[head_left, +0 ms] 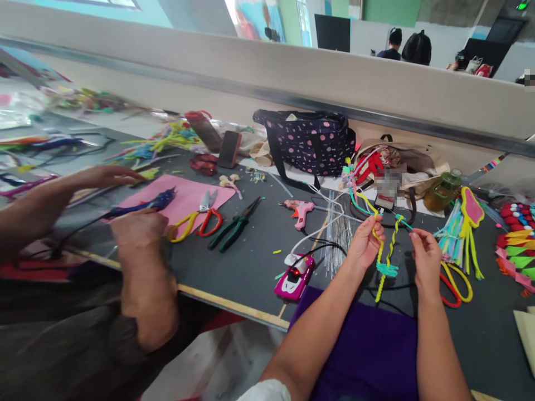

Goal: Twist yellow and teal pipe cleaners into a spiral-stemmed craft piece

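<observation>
Yellow and teal twisted pipe cleaners (392, 245) hang in a loop between my hands, above the dark table. A small teal bundle (387, 270) is wound around their lower part, and a yellow end sticks out below it. My left hand (368, 242) is closed in a pinch on the yellow pipe cleaner at the left of the loop. With thumb and fingertips, my right hand (426, 253) grips the teal pipe cleaner end at the upper right. Close to my right wrist lie red-and-yellow-handled scissors (456, 285), partly hidden.
A pink glue gun (301, 211), a magenta power strip (295, 278) with cables, and green pliers (235, 225) lie to the left. A co-worker's hands (140, 234) work over pink paper (217, 196). Behind stand a patterned bag (309, 142) and a bottle (443, 190).
</observation>
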### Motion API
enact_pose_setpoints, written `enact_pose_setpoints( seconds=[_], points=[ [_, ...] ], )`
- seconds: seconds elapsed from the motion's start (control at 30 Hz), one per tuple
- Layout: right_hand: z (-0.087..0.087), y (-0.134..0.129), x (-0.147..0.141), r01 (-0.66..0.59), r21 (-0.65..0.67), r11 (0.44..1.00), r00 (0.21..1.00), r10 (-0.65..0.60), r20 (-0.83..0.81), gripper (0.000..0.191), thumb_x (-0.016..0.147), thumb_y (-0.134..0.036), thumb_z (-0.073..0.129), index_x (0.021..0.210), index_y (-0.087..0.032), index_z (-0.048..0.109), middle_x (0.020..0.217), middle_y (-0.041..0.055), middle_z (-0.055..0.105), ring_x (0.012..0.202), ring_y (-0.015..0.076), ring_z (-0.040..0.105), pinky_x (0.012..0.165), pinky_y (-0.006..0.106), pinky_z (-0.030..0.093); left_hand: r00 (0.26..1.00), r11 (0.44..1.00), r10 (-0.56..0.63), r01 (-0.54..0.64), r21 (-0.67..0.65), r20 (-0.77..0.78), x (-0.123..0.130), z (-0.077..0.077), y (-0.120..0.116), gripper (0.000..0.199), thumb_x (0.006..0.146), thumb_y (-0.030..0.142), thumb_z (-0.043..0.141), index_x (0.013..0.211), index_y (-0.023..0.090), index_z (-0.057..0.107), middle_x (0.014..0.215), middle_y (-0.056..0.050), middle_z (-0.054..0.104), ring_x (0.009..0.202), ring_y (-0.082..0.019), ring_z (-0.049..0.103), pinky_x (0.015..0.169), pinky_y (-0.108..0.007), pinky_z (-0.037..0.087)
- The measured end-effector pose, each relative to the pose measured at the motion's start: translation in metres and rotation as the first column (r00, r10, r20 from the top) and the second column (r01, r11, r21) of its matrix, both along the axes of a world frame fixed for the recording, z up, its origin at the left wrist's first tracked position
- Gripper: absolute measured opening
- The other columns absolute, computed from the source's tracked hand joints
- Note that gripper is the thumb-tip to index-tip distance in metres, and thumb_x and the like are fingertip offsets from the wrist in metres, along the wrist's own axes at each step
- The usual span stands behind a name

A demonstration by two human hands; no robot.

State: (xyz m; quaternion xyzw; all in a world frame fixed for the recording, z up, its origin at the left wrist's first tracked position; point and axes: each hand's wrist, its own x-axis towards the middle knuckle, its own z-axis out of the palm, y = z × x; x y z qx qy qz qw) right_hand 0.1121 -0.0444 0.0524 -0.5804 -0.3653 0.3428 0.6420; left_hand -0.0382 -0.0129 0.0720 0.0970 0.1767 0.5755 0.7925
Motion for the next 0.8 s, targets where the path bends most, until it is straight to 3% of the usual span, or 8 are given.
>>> enact_pose_setpoints(
  seconds=[0.13, 0.3, 0.4, 0.53, 0.67, 0.8],
  points=[
    [-0.012, 0.004, 0.01, 0.092, 0.06, 0.994, 0.983, -0.1, 0.156, 0.04, 0.073, -0.05, 0.069, 0.099, -0.019, 0.065, 0.086, 0.0022, 0.062, 0.07, 0.0125, 0.053, 0.062, 0.023, 0.042, 0.992, 0.993, -0.044, 0.057, -0.107, 0.121, -0.002, -0.007, 0.003, 0.012, 0.092, 0.02, 0.057, 0.086, 0.011, 0.062, 0.062, 0.005, 0.046, 0.052, -0.003, 0.047, 0.05, -0.011, 0.045],
    [-0.025, 0.009, 0.028, 0.098, -0.005, 0.995, 0.951, -0.092, 0.295, 0.048, 0.077, -0.053, 0.062, 0.107, -0.015, 0.064, 0.081, 0.0034, 0.062, 0.064, 0.0129, 0.052, 0.058, 0.025, 0.042, 0.964, 0.971, -0.08, 0.133, -0.199, 0.255, -0.002, -0.014, 0.004, 0.026, 0.098, 0.021, 0.043, 0.085, 0.008, 0.062, 0.061, 0.002, 0.05, 0.052, -0.003, 0.053, 0.054, -0.011, 0.049],
    [-0.03, 0.011, 0.036, 0.141, -0.013, 0.99, 0.921, -0.126, 0.367, 0.048, 0.076, -0.052, 0.063, 0.106, -0.015, 0.065, 0.084, 0.0052, 0.064, 0.06, 0.0115, 0.05, 0.055, 0.024, 0.04, 0.968, 0.963, -0.073, 0.131, -0.236, 0.241, 0.0, -0.018, 0.006, 0.03, 0.099, 0.021, 0.041, 0.085, 0.008, 0.064, 0.062, 0.001, 0.054, 0.053, -0.004, 0.056, 0.06, -0.014, 0.053],
    [-0.028, 0.009, 0.039, 0.022, -0.086, 0.996, 0.979, -0.004, 0.202, 0.046, 0.075, -0.052, 0.063, 0.1, -0.014, 0.067, 0.063, 0.0011, 0.061, 0.046, 0.0098, 0.044, 0.042, 0.021, 0.032, 0.994, 0.967, -0.091, 0.103, -0.232, 0.065, 0.004, -0.027, 0.007, 0.022, 0.095, 0.016, 0.049, 0.085, 0.008, 0.067, 0.066, -0.001, 0.06, 0.056, -0.006, 0.06, 0.068, -0.021, 0.056],
    [-0.021, 0.006, 0.036, 0.026, -0.08, 0.996, 0.996, -0.019, 0.088, 0.044, 0.071, -0.052, 0.068, 0.091, -0.013, 0.069, 0.049, -0.0037, 0.053, 0.036, 0.0068, 0.034, 0.035, 0.02, 0.023, 0.97, 0.991, -0.077, 0.048, -0.129, -0.232, 0.004, -0.036, 0.008, 0.011, 0.084, 0.016, 0.065, 0.087, 0.007, 0.07, 0.066, -0.002, 0.062, 0.057, -0.008, 0.06, 0.066, -0.026, 0.057],
    [-0.015, 0.005, 0.036, 0.005, -0.102, 0.995, 1.0, -0.006, -0.013, 0.045, 0.067, -0.052, 0.072, 0.088, -0.012, 0.069, 0.045, -0.0056, 0.051, 0.033, 0.0048, 0.03, 0.033, 0.019, 0.018, 0.913, 1.0, -0.014, 0.009, -0.013, -0.407, -0.001, -0.039, 0.01, 0.025, 0.07, 0.023, 0.079, 0.089, 0.009, 0.072, 0.067, -0.002, 0.063, 0.058, -0.009, 0.058, 0.064, -0.027, 0.056]
  ],
)
